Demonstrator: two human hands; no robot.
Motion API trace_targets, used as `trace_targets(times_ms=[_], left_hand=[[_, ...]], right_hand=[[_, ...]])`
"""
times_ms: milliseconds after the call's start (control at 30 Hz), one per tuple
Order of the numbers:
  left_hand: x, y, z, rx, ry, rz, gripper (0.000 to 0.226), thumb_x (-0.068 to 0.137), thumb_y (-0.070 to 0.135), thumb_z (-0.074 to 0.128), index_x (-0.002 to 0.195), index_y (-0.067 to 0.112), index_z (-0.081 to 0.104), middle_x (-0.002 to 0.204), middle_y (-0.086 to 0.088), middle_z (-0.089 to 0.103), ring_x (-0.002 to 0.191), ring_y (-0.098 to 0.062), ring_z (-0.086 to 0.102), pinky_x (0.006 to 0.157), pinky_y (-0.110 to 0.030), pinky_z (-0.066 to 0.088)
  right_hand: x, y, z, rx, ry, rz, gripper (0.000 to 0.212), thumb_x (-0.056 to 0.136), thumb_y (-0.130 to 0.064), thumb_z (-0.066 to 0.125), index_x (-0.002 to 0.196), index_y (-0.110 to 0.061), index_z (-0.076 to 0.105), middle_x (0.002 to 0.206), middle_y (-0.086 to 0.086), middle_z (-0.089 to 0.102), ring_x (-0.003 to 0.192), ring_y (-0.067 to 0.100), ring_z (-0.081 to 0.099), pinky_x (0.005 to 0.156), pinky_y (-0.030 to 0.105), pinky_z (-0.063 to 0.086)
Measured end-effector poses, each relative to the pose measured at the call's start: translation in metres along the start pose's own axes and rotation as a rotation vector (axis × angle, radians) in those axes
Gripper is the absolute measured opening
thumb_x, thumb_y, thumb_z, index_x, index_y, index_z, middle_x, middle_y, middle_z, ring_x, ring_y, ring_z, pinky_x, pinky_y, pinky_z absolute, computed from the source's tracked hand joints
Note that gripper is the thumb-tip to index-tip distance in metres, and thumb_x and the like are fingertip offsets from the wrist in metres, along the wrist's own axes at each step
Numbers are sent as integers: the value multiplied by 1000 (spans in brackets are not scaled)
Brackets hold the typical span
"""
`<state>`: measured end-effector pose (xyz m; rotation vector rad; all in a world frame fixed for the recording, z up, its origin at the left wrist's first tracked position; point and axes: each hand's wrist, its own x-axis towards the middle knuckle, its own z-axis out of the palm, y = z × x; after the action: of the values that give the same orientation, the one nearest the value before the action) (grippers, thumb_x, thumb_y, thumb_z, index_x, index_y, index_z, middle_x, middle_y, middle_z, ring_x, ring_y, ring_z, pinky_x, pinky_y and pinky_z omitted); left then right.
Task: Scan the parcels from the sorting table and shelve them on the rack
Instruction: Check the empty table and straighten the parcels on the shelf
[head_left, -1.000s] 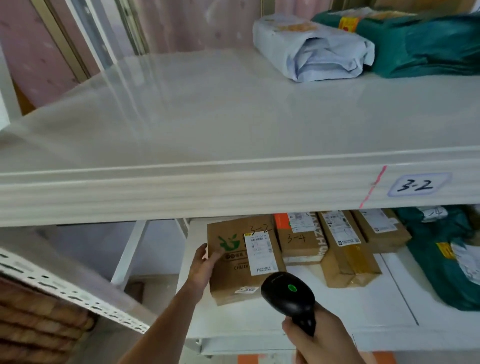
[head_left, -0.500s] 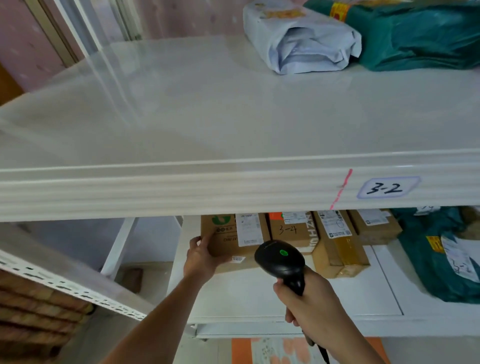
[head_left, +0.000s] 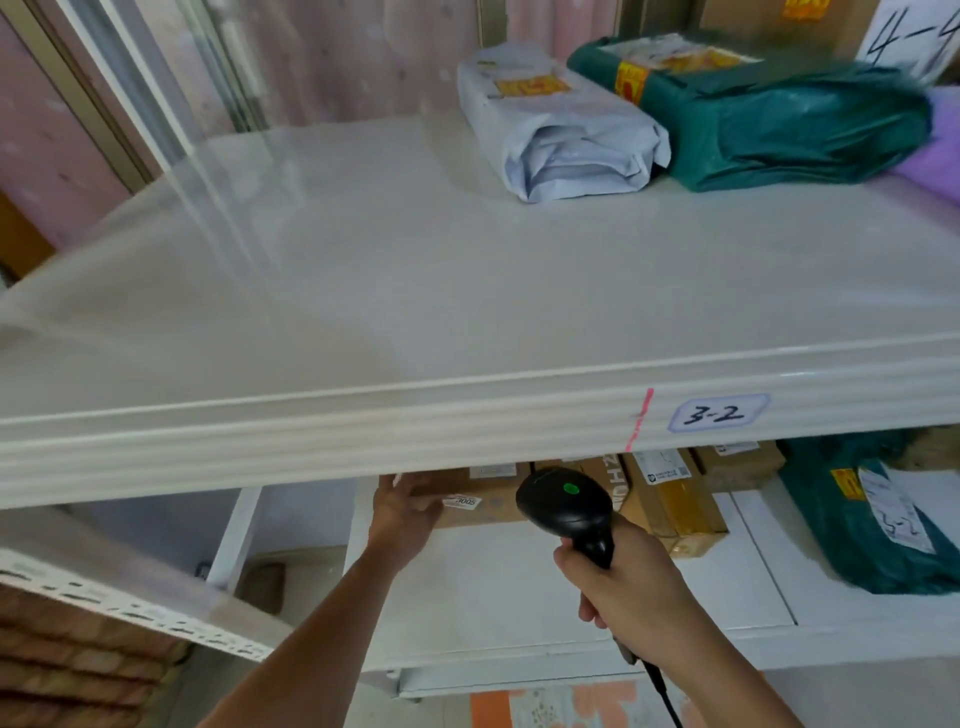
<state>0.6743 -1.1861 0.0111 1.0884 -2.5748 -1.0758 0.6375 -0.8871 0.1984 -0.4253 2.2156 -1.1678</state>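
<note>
Left hand (head_left: 402, 512) presses a cardboard parcel (head_left: 485, 501) onto the lower rack shelf (head_left: 519, 597); right hand (head_left: 631, 592) grips the barcode scanner (head_left: 569, 501). This parcel looks nearly shelved beside others; any remaining are out of view.

Above your left hand (head_left: 402, 512), the upper shelf's front edge (head_left: 311, 447) hides your fingertips and the top of the cardboard parcel (head_left: 488, 506) they touch; only its lower strip shows, with a small sticker too blurred to read surely. Beyond your right hand (head_left: 631, 592), the same edge cuts off the tops of the other boxes (head_left: 670, 499), whose labels are too small to read. The scanner (head_left: 569, 501) cable leaves the bottom edge below your right wrist. The far-right green bag (head_left: 878, 525) is cropped.
</note>
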Motion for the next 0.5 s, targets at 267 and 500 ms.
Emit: trace_targets(times_ms=[267,500], left_hand=[[-52,58,-61,322,-193,329,72,83,46,72,151,31,53,155,0,50,145,-25,45,121,-41,38],[-102,99,-84,533,-248,369,80,92,65,63,161,36,36,164,4,40,153,-23,33,124,-43,34]], right_hand=[[-69,-10,17,24,122,4,4,92,-19,63,90,-22,61,62,-1,64,50,9,67,52,22,47],[-140,-10,17,102,203,15,5,92,-18,65,95,-19,62,56,0,65,45,6,62,52,22,47]])
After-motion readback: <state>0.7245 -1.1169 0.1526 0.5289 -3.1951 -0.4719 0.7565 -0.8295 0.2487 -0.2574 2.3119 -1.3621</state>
